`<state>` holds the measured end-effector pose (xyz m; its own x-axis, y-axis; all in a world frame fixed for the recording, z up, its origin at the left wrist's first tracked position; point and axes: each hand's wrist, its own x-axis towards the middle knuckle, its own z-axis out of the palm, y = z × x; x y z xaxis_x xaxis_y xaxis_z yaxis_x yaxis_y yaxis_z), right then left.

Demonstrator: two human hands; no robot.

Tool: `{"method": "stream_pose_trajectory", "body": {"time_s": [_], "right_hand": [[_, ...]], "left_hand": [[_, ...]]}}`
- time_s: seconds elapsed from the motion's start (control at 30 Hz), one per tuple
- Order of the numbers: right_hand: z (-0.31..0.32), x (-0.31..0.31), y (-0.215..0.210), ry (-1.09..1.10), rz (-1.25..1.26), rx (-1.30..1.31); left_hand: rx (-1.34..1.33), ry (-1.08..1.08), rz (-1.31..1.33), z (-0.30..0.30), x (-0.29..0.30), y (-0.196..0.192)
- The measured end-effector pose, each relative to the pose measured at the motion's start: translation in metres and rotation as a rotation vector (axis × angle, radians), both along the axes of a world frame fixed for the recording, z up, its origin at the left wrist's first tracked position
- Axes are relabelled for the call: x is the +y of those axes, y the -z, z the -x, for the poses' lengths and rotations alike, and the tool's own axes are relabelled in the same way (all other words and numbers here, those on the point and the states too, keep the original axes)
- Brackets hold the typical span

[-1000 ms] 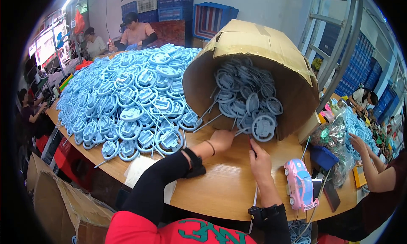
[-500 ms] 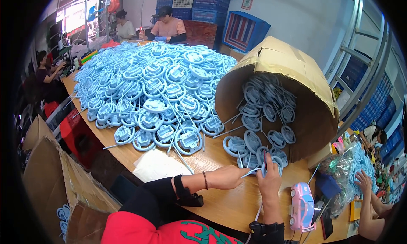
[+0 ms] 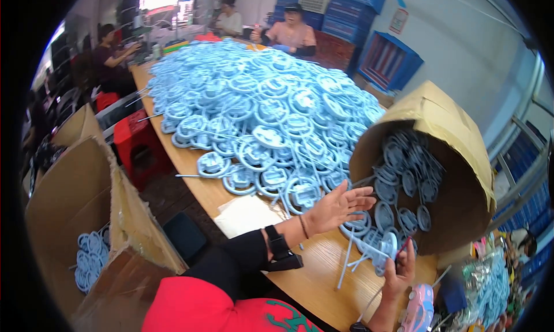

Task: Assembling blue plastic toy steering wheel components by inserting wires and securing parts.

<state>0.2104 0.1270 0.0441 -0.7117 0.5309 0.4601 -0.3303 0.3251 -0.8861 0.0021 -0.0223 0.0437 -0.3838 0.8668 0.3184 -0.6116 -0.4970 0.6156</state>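
My left hand (image 3: 340, 208) is open, fingers spread, in front of the pile's near edge and holding nothing. My right hand (image 3: 399, 274) is closed around a slim, dark red, pen-like tool (image 3: 406, 244); its kind is unclear. A thin cord trails below that hand. Right beside its thumb is a light blue round plastic piece (image 3: 389, 244) with a thin stick; whether the fingers also grip it I cannot tell. Similar pieces lie in and before the tipped cardboard box (image 3: 461, 141). A large heap of light blue ring-shaped pieces (image 3: 271, 109) covers the table.
A pink and blue toy car (image 3: 419, 306) stands at the table's right edge. White sheet material (image 3: 245, 215) lies near the front. An open carton (image 3: 138, 216) with some blue pieces and a red stool (image 3: 138, 144) are on the left. Co-workers sit beyond the heap.
My view has swung left, shifting the scene rightward. My left hand has parted from the piece by my right hand and spread open. The right hand still holds the slim tool.
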Motion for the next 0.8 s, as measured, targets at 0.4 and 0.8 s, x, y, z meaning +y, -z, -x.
{"method": "stream_pose_trajectory", "body": {"time_s": [0.4,0.8], "right_hand": [[0.009,-0.007,0.006,-0.099,0.197,0.023],[0.019,-0.011,0.000,-0.058,-0.595,-0.274]], "left_hand": [[0.442,0.263,0.420,-0.039,0.017,0.033],[0.300,-0.476,0.495,0.008,-0.008,0.024]]}}
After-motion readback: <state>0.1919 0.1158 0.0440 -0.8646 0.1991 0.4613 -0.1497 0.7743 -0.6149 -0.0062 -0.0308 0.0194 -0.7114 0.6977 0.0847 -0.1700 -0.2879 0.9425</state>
